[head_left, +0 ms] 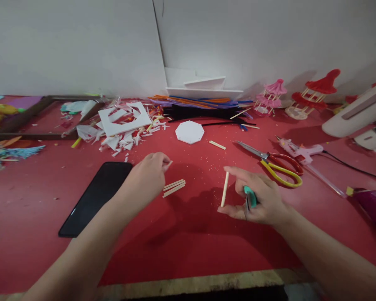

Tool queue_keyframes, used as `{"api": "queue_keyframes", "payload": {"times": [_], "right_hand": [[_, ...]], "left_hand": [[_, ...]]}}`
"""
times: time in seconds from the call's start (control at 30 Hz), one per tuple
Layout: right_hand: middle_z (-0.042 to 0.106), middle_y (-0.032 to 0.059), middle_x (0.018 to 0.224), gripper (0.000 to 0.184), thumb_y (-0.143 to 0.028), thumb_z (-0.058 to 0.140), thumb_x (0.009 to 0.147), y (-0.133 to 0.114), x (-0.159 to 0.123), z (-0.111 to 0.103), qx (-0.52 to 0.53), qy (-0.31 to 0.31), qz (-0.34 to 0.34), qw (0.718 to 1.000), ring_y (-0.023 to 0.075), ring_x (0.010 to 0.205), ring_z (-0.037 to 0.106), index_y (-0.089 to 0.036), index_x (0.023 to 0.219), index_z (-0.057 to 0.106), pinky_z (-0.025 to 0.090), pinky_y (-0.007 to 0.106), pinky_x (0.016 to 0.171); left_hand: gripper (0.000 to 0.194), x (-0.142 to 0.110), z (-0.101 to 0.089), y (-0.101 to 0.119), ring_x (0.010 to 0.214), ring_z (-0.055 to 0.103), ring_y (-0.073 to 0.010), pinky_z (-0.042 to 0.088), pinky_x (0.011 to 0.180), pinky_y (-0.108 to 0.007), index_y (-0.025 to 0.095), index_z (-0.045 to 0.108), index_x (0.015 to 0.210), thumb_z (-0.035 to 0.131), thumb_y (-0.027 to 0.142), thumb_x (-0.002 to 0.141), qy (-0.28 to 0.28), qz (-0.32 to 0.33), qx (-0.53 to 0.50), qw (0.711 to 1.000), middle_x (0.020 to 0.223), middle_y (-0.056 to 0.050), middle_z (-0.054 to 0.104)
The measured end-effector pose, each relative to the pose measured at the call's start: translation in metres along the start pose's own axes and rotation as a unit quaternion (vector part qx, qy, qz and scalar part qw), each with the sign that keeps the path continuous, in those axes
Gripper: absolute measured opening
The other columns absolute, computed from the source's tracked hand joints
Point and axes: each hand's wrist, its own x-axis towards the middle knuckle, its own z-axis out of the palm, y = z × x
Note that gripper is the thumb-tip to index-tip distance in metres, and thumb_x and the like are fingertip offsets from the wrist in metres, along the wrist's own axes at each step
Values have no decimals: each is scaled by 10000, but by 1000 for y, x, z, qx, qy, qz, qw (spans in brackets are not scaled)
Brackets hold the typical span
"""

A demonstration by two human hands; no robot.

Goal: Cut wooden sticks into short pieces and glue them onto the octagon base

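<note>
My right hand [260, 196] holds a short wooden stick [225, 189] by its two ends, between the tip of the thumb and a fingertip. Tucked in the same hand is a small tool with a green handle [250, 196] and a metal part; its kind is partly hidden. My left hand [152, 173] hovers left of centre with the fingers pinched together; what they hold, if anything, I cannot make out. Beside it several cut wooden sticks [174, 187] lie side by side on the red tabletop [188, 259]. Farther back lies a white octagonal board [189, 132] with small holes near its edge.
A black phone [95, 198] lies under my left forearm. Scissors [269, 161] and a pink glue gun [301, 150] are on the right. White board scraps [125, 121] are heaped back left. Two small pagoda-like models [313, 96] stand back right, near pipe cleaners [200, 102].
</note>
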Motion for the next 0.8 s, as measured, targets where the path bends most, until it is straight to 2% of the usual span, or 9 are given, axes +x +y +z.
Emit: {"api": "queue_keyframes", "payload": {"times": [0.07,0.13,0.2,0.3,0.43,0.63,0.8], "right_hand": [[467,-91,590,616,-504,685,797,-3,0,0,2,6,-6,1000,71,463,451,-193,1294,494,431,191,494],[476,-88,582,629,-518,678,800,-7,1,0,11,0,-20,1000,76,464,470,-186,1299,489,443,194,500],[496,-85,577,649,-541,669,799,-12,2,-1,30,-8,-41,999,83,479,505,-180,1305,482,462,199,521],[552,-68,606,666,-546,657,806,-18,2,-2,51,-13,-50,997,94,522,558,-175,1324,464,499,208,570],[602,-51,637,693,-506,679,794,-18,2,-4,38,-13,-28,999,100,536,584,-163,1351,447,516,215,586],[674,-12,737,718,-480,695,783,-15,3,-3,60,-38,-46,996,115,571,612,-174,1380,437,535,235,595],[677,-8,755,734,-459,711,765,-17,1,-3,56,-33,-43,997,131,600,630,-176,1380,427,545,252,592]], "left_hand": [[152,-9,-3,19,886,644,-230,482,779,-346,169,569,982,439,201,908,-25,34,-154,987,966,-85,672],[125,-19,-6,41,739,615,-176,482,703,-301,183,554,966,456,246,920,-98,53,-303,947,818,-23,642],[98,-27,-9,59,688,573,-144,469,664,-265,193,550,924,466,242,921,-159,49,-408,897,735,16,591],[60,-36,-11,75,716,551,-117,470,672,-234,193,551,900,501,224,910,-175,29,-526,832,778,27,570],[40,-39,-3,76,700,553,-82,484,672,-195,185,545,892,558,221,904,-194,12,-633,749,784,40,564],[76,-40,8,69,683,557,-54,485,642,-151,172,556,862,610,211,898,-208,10,-682,701,779,48,554],[87,-41,9,69,643,554,-38,481,606,-129,157,561,846,629,186,893,-230,5,-698,679,747,55,550]]}}
